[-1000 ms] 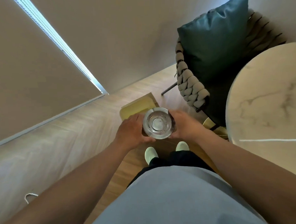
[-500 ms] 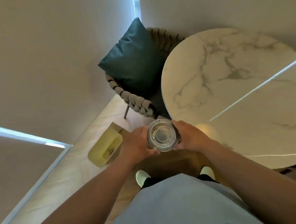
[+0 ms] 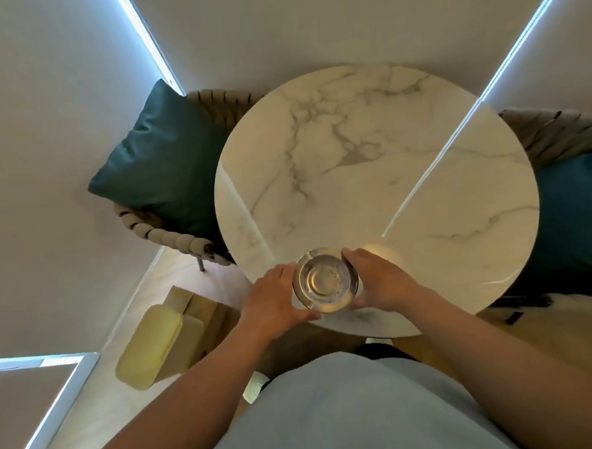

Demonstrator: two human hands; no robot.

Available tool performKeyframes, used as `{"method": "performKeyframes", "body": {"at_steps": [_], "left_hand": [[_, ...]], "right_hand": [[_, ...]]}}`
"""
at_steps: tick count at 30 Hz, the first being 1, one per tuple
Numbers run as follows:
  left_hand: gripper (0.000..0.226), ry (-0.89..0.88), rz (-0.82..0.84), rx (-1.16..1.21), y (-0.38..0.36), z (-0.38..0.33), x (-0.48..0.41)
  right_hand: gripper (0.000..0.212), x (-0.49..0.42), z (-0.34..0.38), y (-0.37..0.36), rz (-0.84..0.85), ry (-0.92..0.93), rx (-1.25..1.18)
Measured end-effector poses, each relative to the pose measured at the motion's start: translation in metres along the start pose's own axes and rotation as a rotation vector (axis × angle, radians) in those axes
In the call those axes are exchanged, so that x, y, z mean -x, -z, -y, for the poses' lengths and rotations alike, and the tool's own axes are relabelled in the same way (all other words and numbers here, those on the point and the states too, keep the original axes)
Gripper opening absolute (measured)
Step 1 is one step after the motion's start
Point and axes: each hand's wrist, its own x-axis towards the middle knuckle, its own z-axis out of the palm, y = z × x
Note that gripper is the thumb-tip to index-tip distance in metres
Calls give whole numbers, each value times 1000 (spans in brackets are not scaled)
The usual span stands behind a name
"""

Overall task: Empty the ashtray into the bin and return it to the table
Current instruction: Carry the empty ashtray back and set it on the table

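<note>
Gripping round clear-glass ashtray (image 3: 325,280) | left hand (image 3: 274,299), right hand (image 3: 381,281) | over table (image 3: 404,157) edge

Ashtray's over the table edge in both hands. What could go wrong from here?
1. The glass ashtray is near the marble table rim; set down there, it might tip off.
2. Glass on marble: a hard landing may chip it.
3. Specks show in the ashtray's bowl; tilting may scatter them. The left hand and right hand should keep it level.

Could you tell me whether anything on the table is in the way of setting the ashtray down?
Nothing visible is. The ashtray, held between both hands, is over the near edge of the table, whose marble top shows only streaks of light.
</note>
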Motion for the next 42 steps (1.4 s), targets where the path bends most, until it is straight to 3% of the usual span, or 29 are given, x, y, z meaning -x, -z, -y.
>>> {"method": "performKeyframes", "body": {"at_steps": [7, 18, 27, 34, 42], "left_hand": [[96, -35, 61, -46, -42, -102, -40], [92, -94, 158, -107, -53, -177, -90], [93, -218, 212, -144, -35, -158, -141], [92, -274, 304, -107, -19, -136, -207], [86, -311, 260, -131, 0, -116, -272]], "right_hand": [[113, 37, -102, 40, -4, -55, -47], [110, 57, -178, 69, -69, -113, -85], [108, 28, -173, 58, -153, -242, -167], [108, -19, -157, 68, -228, -365, -83], [94, -87, -160, 98, -288, -332, 38]]}}
